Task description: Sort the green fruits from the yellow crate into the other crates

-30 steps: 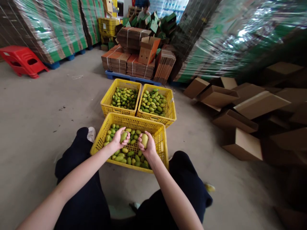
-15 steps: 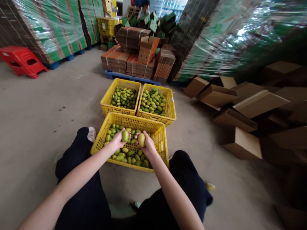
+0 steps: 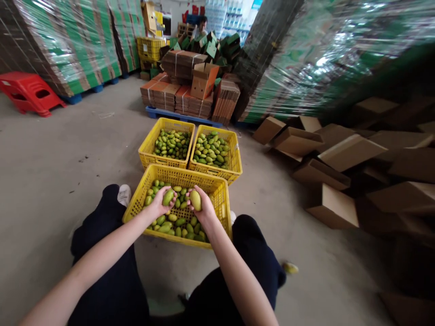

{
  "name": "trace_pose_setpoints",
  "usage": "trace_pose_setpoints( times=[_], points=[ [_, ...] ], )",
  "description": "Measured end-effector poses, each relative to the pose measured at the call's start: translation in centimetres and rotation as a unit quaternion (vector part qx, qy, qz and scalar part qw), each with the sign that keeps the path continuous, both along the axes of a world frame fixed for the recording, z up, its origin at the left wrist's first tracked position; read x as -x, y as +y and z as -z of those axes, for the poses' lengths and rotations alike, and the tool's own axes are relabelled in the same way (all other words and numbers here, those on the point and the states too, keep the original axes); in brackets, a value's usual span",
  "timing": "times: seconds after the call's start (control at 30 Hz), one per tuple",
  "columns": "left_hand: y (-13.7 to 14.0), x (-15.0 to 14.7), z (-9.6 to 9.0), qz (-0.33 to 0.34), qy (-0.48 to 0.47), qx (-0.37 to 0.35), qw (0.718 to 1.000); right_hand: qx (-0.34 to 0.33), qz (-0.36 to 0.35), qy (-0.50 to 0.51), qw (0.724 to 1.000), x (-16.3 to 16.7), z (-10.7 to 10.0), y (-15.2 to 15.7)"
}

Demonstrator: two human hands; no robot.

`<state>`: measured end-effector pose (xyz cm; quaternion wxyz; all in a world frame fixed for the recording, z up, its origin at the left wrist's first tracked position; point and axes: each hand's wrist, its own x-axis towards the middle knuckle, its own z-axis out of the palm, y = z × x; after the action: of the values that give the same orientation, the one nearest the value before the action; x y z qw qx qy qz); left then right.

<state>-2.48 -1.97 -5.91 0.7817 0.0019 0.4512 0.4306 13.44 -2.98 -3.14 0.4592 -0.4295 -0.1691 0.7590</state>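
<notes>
My left hand (image 3: 159, 202) is closed around a green mango (image 3: 167, 197). In my right hand (image 3: 204, 206) lies a paler, yellowish mango (image 3: 195, 200), with the fingers curled round it. Both hands are just above the near yellow crate (image 3: 222, 194), a little apart from each other. Inside that crate, several green mangoes (image 3: 183, 228) lie along the near side and more toward the back, with the slatted bottom showing between. Behind it, a left yellow crate (image 3: 144, 154) and a right yellow crate (image 3: 236, 158) stand side by side, both holding many mangoes.
Open cardboard boxes (image 3: 335, 206) are heaped on the right. Flattened cartons (image 3: 159, 95) sit on a blue pallet (image 3: 183, 117) beyond the crates. A red stool (image 3: 32, 93) stands far left, near wrapped stacks (image 3: 91, 45). A mango (image 3: 290, 268) lies on the floor. A person (image 3: 200, 28) is at the back.
The camera view has shifted slightly, so the crates appear lower and further left. Both hands keep their mangoes, which now appear turned a little.
</notes>
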Motion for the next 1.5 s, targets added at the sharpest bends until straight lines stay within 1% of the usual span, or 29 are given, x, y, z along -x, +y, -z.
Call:
trace_pose_setpoints(
  times=[0.1, 0.2, 0.27, 0.33, 0.4, 0.47, 0.53, 0.63, 0.73, 0.83, 0.9, 0.97, 1.03, 1.2, 1.27, 1.37, 1.5],
  points=[
    [-0.2, -0.2, -0.4, -0.013, 0.007, -0.001, 1.0, -0.026, -0.03, 0.018, 0.999, -0.4, -1.1, -0.1],
    [-0.4, -0.6, -1.8, -0.013, 0.005, -0.029, 0.999, -0.085, -0.057, 0.03, 0.994, -1.1, -1.8, -0.5],
    [-0.6, -0.8, -2.9, -0.014, -0.012, -0.062, 0.998, -0.11, -0.051, 0.033, 0.992, -1.4, -1.9, -0.9],
    [-0.8, -0.8, -3.7, -0.018, -0.036, -0.101, 0.994, -0.109, -0.039, 0.05, 0.992, -1.6, -1.8, -1.4],
    [-1.0, -0.7, -4.1, -0.028, -0.054, -0.131, 0.989, -0.099, -0.022, 0.075, 0.992, -1.5, -1.7, -1.8],
    [-1.1, -0.7, -4.1, -0.048, -0.059, -0.141, 0.987, -0.089, -0.015, 0.106, 0.99, -1.4, -1.7, -2.2],
    [-1.1, -0.6, -4.1, -0.058, -0.063, -0.141, 0.986, -0.089, -0.029, 0.142, 0.985, -1.3, -2.0, -2.3],
    [-1.2, -0.7, -4.2, -0.034, -0.081, -0.151, 0.985, -0.102, -0.059, 0.185, 0.976, -1.3, -2.6, -2.4],
    [-1.5, -0.8, -4.8, 0.005, -0.105, -0.182, 0.978, -0.138, -0.061, 0.198, 0.969, -1.3, -3.1, -2.5],
    [-1.8, -0.9, -5.6, 0.04, -0.102, -0.224, 0.968, -0.176, -0.058, 0.162, 0.969, -1.6, -3.6, -2.7],
    [-1.9, -0.8, -5.9, 0.047, -0.093, -0.255, 0.961, -0.182, -0.052, 0.124, 0.974, -2.1, -4.1, -2.8],
    [-1.7, -0.6, -5.8, 0.055, -0.085, -0.273, 0.957, -0.18, -0.045, 0.098, 0.978, -2.5, -4.5, -3.0],
    [-1.3, -0.4, -5.4, 0.071, -0.072, -0.261, 0.96, -0.175, -0.049, 0.089, 0.979, -2.7, -4.7, -3.1],
    [-0.8, 0.0, -4.3, 0.085, -0.066, -0.185, 0.977, -0.165, -0.09, 0.101, 0.977, -1.8, -3.8, -3.1],
    [-0.9, -0.1, -4.3, 0.087, -0.071, -0.184, 0.976, -0.161, -0.106, 0.103, 0.976, -1.2, -3.5, -2.9],
    [-1.2, -0.4, -4.8, 0.086, -0.072, -0.204, 0.973, -0.155, -0.124, 0.108, 0.974, -0.6, -3.6, -2.7],
    [-1.4, -0.8, -5.5, 0.073, -0.06, -0.216, 0.972, -0.145, -0.107, 0.102, 0.978, -0.4, -3.7, -2.8]
  ],
)
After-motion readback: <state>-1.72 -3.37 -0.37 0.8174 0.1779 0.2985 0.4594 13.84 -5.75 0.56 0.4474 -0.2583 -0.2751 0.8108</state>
